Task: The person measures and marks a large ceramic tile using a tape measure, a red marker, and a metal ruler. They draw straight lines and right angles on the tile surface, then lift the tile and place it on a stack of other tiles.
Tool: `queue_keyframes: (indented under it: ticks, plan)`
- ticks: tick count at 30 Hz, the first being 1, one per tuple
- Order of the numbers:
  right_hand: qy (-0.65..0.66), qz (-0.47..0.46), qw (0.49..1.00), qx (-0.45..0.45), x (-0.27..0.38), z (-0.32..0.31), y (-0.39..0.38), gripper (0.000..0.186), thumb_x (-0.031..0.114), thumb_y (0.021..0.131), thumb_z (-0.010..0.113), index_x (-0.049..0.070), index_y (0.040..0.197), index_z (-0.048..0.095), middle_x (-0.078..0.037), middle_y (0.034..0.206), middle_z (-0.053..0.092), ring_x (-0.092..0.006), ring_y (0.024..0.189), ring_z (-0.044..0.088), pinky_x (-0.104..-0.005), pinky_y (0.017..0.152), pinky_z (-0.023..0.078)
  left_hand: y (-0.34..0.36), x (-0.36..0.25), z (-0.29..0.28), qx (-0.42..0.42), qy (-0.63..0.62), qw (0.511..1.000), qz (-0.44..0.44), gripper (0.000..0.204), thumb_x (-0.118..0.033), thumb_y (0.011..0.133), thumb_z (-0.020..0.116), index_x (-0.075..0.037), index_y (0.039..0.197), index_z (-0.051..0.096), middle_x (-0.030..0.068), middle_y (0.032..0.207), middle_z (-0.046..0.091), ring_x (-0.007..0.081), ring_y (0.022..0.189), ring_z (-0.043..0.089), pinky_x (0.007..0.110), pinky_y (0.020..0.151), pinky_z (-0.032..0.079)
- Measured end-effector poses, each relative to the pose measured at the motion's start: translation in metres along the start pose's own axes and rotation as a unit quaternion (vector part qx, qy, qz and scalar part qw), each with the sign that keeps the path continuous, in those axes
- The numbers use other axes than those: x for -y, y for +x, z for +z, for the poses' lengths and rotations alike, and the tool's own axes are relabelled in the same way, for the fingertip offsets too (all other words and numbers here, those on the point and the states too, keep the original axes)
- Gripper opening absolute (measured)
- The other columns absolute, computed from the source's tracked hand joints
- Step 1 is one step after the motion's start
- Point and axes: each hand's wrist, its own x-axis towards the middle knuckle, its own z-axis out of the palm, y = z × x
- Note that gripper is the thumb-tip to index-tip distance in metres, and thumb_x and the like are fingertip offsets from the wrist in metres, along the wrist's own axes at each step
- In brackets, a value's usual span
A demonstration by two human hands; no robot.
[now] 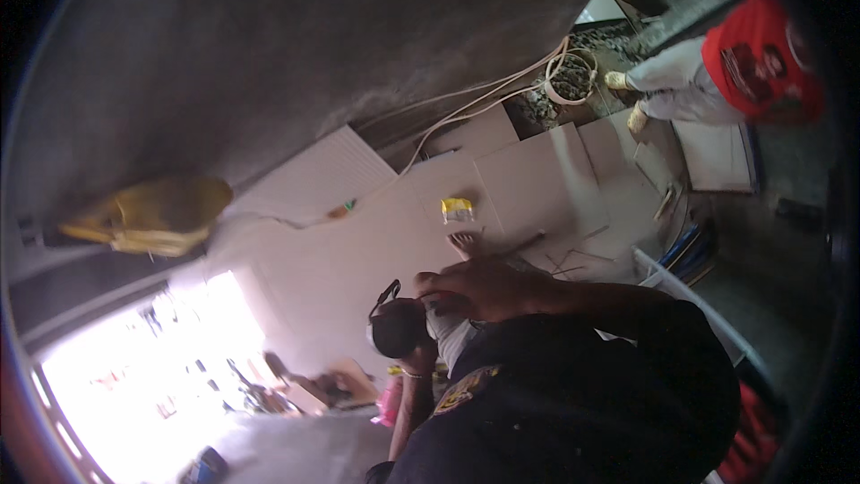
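Dark rounded object between two hands

A dark rounded object (399, 330) with a thin loop sits at the left hand (417, 361), in front of the wearer's body and above the pale floor (349, 260). The object hides that hand's fingers, so I cannot tell how firmly they close on it. The right hand (468, 290) is bent inward just beside the object, on its far right; whether it is gripping anything is unclear.

The object looks fairly light and probably stiff, its loop thin and flexible. Its rounded side might roll or slip, so cupping the body from the near side seems surer than pulling the loop. A yellow packet (457, 210) lies farther off.
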Motion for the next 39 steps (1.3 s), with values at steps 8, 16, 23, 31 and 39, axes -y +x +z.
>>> queue_keyframes:
  ticks: [8, 16, 23, 31, 39]
  plan:
    - [0.024, 0.18, 0.965, -0.189, -0.033, 0.013, -0.022, 0.021, 0.011, 0.092, 0.078, 0.015, 0.113, 0.079, -0.018, 0.118, 0.073, -0.0391, 0.094, 0.076, -0.051, 0.086, 0.059, 0.105, -0.014, 0.011, 0.441, -0.116, 0.89, -0.025, 0.052, -0.023, 0.086, 0.086, -0.002, 0.127, 0.063, 0.0042, 0.107, 0.064, 0.0148, 0.096, 0.063, 0.03, 0.085, 0.052]
    - [-0.119, 0.261, 0.934, -0.214, -0.148, 0.103, -0.027, 0.03, 0.028, 0.085, 0.082, 0.001, 0.099, 0.075, -0.019, 0.082, 0.075, -0.0367, 0.08, 0.078, -0.0517, 0.078, 0.061, 0.182, 0.111, 0.091, 0.672, -0.054, 0.675, -0.3, 0.029, -0.026, 0.098, 0.074, -0.004, 0.115, 0.067, 0.0005, 0.093, 0.065, 0.012, 0.083, 0.062, 0.03, 0.074, 0.05]
    - [-0.073, 0.423, 0.903, 0.001, -0.341, 0.138, 0.011, 0.021, 0.026, 0.088, 0.072, 0.011, 0.096, 0.083, -0.015, 0.091, 0.08, -0.033, 0.098, 0.078, -0.0519, 0.095, 0.056, 0.174, 0.398, 0.176, 0.619, -0.05, 0.525, -0.582, 0.02, -0.015, 0.102, 0.067, -0.01, 0.12, 0.072, -0.002, 0.102, 0.071, 0.0118, 0.091, 0.066, 0.029, 0.081, 0.054]
    - [-0.219, 0.559, 0.8, 0.003, -0.6, 0.124, -0.04, 0.031, 0.035, 0.094, 0.073, 0.005, 0.095, 0.081, -0.018, 0.095, 0.078, -0.0369, 0.094, 0.077, -0.051, 0.086, 0.059, 0.246, 0.726, 0.355, 0.547, 0.223, 0.804, 0.072, 0.018, -0.017, 0.104, 0.061, -0.004, 0.114, 0.066, 0.0151, 0.105, 0.073, 0.0315, 0.101, 0.074, 0.044, 0.089, 0.059]
    - [-0.251, 0.501, 0.828, 0.024, -0.755, 0.152, -0.01, 0.016, 0.019, 0.084, 0.07, 0.006, 0.09, 0.077, -0.017, 0.093, 0.076, -0.0379, 0.091, 0.075, -0.0511, 0.086, 0.06, 0.269, 0.832, 0.453, 0.404, 0.174, 0.87, 0.224, 0.031, -0.001, 0.086, 0.071, -0.006, 0.116, 0.065, 0.014, 0.109, 0.07, 0.0381, 0.101, 0.072, 0.049, 0.087, 0.058]
